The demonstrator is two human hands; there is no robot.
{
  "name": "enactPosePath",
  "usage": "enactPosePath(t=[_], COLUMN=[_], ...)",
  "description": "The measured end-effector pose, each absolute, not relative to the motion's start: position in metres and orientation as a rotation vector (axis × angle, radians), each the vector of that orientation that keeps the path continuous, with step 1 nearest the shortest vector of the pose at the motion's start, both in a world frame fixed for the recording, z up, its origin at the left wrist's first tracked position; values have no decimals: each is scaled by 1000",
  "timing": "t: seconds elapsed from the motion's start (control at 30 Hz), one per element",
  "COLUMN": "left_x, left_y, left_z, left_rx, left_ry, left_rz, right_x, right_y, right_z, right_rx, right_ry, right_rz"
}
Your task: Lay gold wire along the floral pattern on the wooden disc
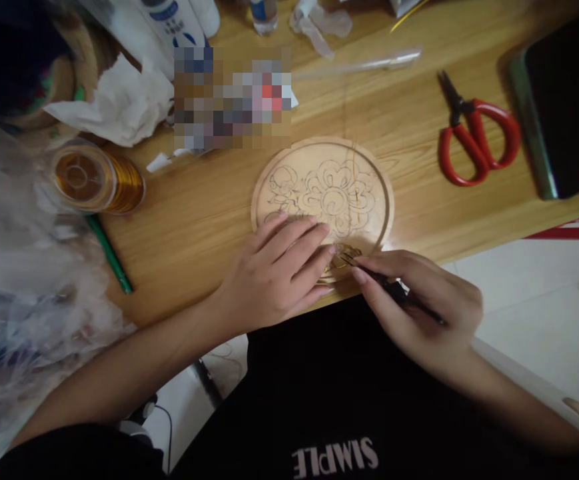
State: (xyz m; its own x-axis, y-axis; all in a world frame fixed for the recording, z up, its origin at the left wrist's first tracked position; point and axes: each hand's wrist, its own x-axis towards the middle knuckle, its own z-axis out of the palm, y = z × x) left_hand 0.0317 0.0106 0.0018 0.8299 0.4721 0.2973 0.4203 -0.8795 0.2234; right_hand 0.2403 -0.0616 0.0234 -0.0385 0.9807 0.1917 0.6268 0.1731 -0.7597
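Note:
A round wooden board (319,155) with a raised rim lies near the table's front edge, with a flower pattern drawn in dark lines. My left hand (279,273) rests across its lower left part, fingers stretched out and holding nothing that I can see. In my right hand (429,300) is a pair of dark tweezers (379,277), gripped between thumb and fingers. Their tips touch or hover just over bent gold wire (342,257) at the board's lower edge, beside my left fingertips. The left fingers partly hide the wire and the drawing.
Red-handled scissors (474,137) and a dark tablet-like device (564,107) lie on the right. A spool of gold wire (99,177), a green pen-like stick (109,253) and crumpled tissue (124,100) are on the left, near plastic bags (34,300). Bottles (176,23) stand behind.

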Motion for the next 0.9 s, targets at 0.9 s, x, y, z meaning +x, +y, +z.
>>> enactPosePath(t=[0.9], left_x=[36], left_y=[11], left_z=[6], left_rx=[3001], left_ry=[672], left_rz=[577], right_x=[282], right_y=[-15], right_z=[16], right_rx=[-962], right_ry=[-2311], right_rz=[620])
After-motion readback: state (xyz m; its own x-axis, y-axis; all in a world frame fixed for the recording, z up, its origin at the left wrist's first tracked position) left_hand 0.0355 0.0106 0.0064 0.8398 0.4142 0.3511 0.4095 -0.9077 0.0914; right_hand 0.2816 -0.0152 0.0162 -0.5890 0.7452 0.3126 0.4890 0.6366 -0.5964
